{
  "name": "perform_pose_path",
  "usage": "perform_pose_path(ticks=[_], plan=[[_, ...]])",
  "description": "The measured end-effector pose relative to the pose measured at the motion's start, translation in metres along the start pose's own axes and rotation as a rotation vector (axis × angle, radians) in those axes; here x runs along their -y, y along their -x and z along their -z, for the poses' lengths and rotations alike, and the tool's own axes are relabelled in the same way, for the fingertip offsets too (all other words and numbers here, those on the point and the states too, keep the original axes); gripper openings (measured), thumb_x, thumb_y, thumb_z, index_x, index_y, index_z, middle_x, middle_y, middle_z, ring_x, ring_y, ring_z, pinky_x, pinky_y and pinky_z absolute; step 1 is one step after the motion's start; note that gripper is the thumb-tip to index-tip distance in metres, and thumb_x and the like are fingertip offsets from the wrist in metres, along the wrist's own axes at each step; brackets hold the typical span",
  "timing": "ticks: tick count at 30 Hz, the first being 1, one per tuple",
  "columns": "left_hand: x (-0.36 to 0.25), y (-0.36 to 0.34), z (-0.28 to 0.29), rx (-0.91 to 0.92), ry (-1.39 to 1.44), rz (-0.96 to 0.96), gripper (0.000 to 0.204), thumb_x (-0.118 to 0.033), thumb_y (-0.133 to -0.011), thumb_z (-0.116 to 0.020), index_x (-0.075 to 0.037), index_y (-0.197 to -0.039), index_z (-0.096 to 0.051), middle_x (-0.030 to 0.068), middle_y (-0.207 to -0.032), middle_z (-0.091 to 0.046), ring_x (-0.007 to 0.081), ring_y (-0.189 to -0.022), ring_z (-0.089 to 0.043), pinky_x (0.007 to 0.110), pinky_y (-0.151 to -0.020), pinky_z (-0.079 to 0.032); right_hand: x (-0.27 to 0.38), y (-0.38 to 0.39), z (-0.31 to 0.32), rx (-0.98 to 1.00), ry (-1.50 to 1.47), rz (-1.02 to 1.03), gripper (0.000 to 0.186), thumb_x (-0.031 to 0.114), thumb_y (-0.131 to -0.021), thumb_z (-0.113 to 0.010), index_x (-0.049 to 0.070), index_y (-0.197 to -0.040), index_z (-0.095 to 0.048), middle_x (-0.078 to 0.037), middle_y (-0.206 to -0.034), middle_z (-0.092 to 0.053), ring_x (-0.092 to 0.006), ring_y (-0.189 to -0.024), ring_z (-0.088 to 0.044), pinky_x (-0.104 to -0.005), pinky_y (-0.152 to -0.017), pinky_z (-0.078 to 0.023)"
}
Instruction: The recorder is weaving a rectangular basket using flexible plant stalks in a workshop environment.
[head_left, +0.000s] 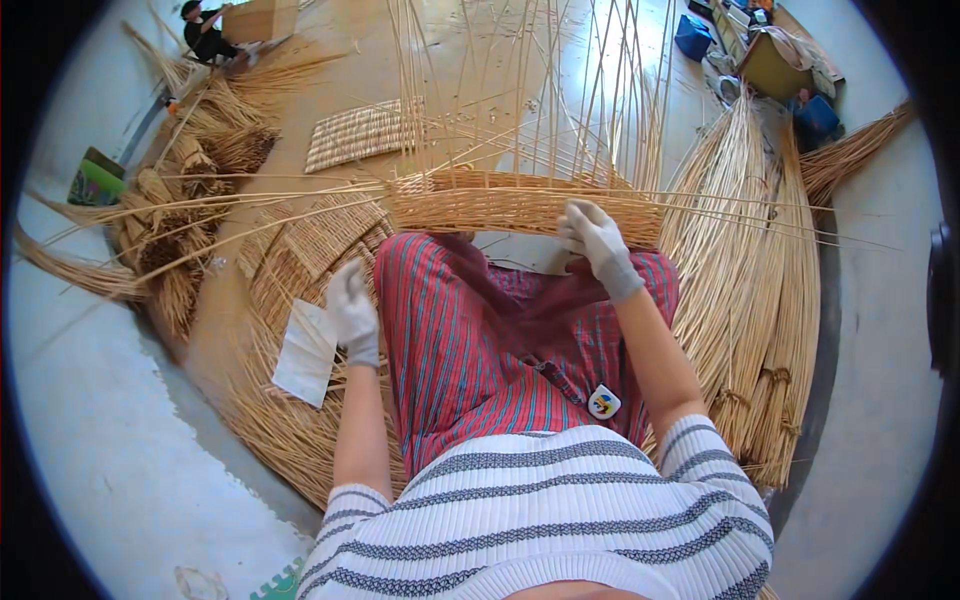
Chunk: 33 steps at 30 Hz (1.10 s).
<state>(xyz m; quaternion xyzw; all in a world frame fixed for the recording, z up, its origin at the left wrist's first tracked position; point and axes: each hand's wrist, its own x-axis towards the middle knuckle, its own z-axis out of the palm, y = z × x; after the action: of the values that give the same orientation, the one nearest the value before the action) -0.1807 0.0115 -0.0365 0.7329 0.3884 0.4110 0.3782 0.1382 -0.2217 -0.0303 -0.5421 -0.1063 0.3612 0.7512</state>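
A long woven wicker piece (480, 205) rests across my knees, with long loose canes standing up and sticking out sideways. My gloved right hand (595, 240) is at its front, right of centre, fingers curled against the weave. My gloved left hand (350, 310) is lower, left of my knee and clear of the weave, fingers loosely bent and apart with nothing visible in them. A white sheet (300, 355) lies just beside that hand. Under it and behind it are flat woven panels (318, 235) and loose straw.
Straw bundles (170, 240) line the left side; long pale cane bundles (750, 300) lie to my right. Another woven mat (355, 135) lies ahead. A seated person (205, 35) holds cardboard at the back left. Blue containers (815, 120) and piled items stand at the back right.
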Motion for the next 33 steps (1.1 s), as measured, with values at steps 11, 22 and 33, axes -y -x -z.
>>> perform_pose_path(ticks=[11, 22, 33], plan=[[-0.06, -0.108, -0.187, 0.978, 0.144, 0.377, 0.028, -0.021, -0.1, -0.058, -0.011, -0.124, -0.051, 0.0085, -0.095, -0.067, 0.0162, -0.051, -0.062, 0.033, -0.039, -0.046, -0.014, -0.051, -0.043, -0.292, 0.377, 0.484, 0.014, 0.017, -0.1, -0.061, 0.004, -0.106, -0.065, -0.005, -0.095, -0.069, -0.0111, -0.085, -0.062, -0.0253, -0.072, -0.052], [-0.027, -0.116, -0.216, 0.779, 0.294, 0.623, 0.018, -0.024, -0.089, -0.075, -0.009, -0.089, -0.064, 0.0045, -0.073, -0.064, 0.0145, -0.05, -0.061, 0.033, -0.039, -0.05, 0.033, -0.12, -0.043, -0.123, 0.318, 0.739, 0.048, 0.01, -0.098, -0.057, 0.007, -0.142, -0.038, -0.006, -0.101, -0.065, -0.0131, -0.078, -0.066, -0.0257, -0.061, -0.054], [-0.085, -0.051, -0.221, 0.496, -0.624, -0.581, 0.054, -0.055, -0.083, -0.066, -0.022, -0.126, -0.062, 0.002, -0.119, -0.064, 0.022, -0.126, -0.052, 0.058, -0.115, -0.021, 0.008, -0.002, -0.007, -0.306, 0.159, 0.18, 0.031, 0.021, -0.098, -0.065, 0.007, -0.125, -0.058, -0.007, -0.11, -0.069, -0.0141, -0.092, -0.068, -0.0258, -0.063, -0.056]])
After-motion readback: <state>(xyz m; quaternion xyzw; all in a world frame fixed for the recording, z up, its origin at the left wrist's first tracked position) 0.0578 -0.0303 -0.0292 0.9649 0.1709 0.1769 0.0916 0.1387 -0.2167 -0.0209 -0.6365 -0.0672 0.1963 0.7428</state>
